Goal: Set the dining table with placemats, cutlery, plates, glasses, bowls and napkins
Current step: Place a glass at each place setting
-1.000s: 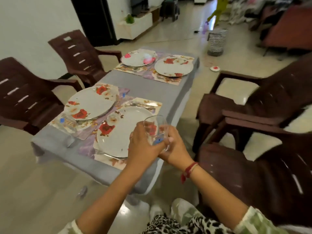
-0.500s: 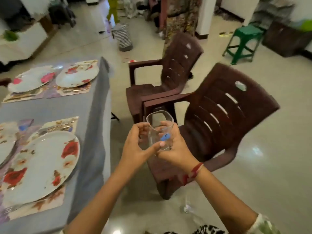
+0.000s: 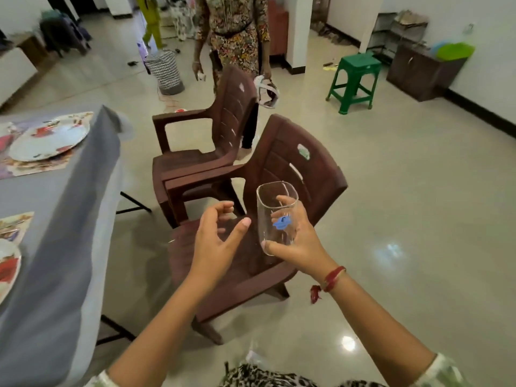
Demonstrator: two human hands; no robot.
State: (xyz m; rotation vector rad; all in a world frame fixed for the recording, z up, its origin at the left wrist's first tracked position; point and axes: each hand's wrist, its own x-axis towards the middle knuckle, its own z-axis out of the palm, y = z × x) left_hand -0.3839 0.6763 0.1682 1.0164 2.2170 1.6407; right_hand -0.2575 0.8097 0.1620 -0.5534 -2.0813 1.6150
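My right hand holds a clear glass with a blue mark, upright, above the seat of a brown plastic chair. My left hand floats just left of the glass with fingers spread, touching nothing. The grey-clothed table lies at the left. On it a floral plate rests on a placemat at the far end. Part of a nearer plate and its placemat show at the left edge.
A second brown chair stands behind the first. A person stands beyond it, holding a white object. A striped basket and a green stool stand on the tiled floor, a dark cabinet by the right wall.
The view has swung right, away from the table toward the chairs. My left hand has let go of the glass and opened; only my right hand holds it now.
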